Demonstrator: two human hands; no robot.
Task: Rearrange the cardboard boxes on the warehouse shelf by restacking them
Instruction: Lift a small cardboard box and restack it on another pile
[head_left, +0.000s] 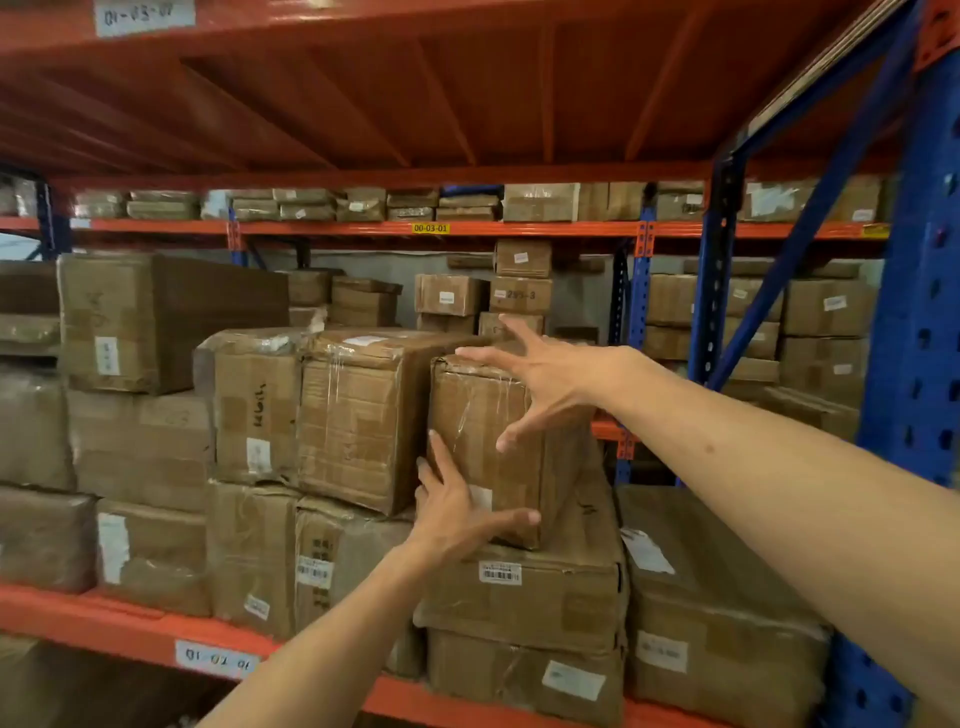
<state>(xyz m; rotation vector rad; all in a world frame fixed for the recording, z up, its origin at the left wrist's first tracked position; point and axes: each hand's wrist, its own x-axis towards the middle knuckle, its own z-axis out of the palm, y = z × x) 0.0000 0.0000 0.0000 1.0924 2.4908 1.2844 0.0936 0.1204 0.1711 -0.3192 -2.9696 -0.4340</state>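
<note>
Reaching for a taped cardboard box (488, 447) at centre — left hand (457, 512) flat at its 7 o'clock corner, right hand (545, 384) spread wide at 1 o'clock. Beam label (430, 228) reads "00-03-01".

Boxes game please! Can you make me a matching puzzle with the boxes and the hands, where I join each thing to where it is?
Things:
1. left hand
2. right hand
3. tall box
4. yellow label

Places:
A. on the orange beam of the far shelf
B. spread over the tall box's top right part
C. at the tall box's bottom left corner
D. standing on a wide box with a barcode sticker

Pairs: 1-C, 2-B, 3-D, 4-A
</note>
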